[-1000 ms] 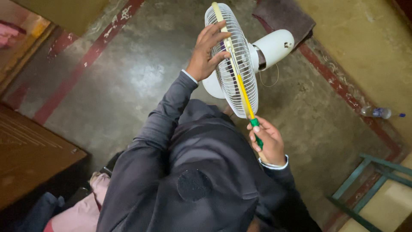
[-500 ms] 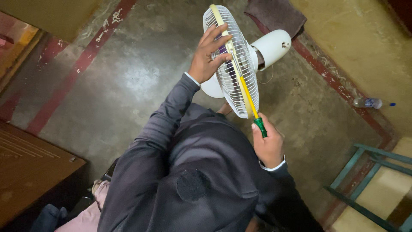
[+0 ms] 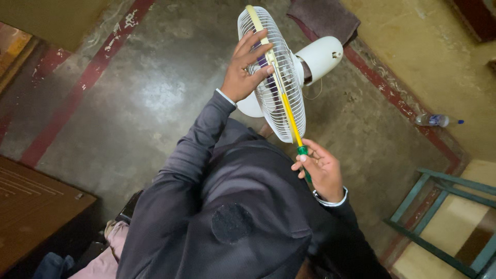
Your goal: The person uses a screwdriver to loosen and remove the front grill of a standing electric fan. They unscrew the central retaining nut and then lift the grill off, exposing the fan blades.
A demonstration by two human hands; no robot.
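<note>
A fan (image 3: 274, 77) stands on the floor (image 3: 144, 98) ahead; a bottle (image 3: 434, 120) lies to its right, a cloth (image 3: 325, 18) behind it.

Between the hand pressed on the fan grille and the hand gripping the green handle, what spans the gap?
In the head view, the screwdriver's yellow shaft runs along the fan grille rim, from near the left hand down to the right hand.

Open floor (image 3: 155, 93) at centre left; blocked lower left by cabinet (image 3: 36, 201), lower right by frame (image 3: 439, 206), centre by fan (image 3: 274, 77).
</note>
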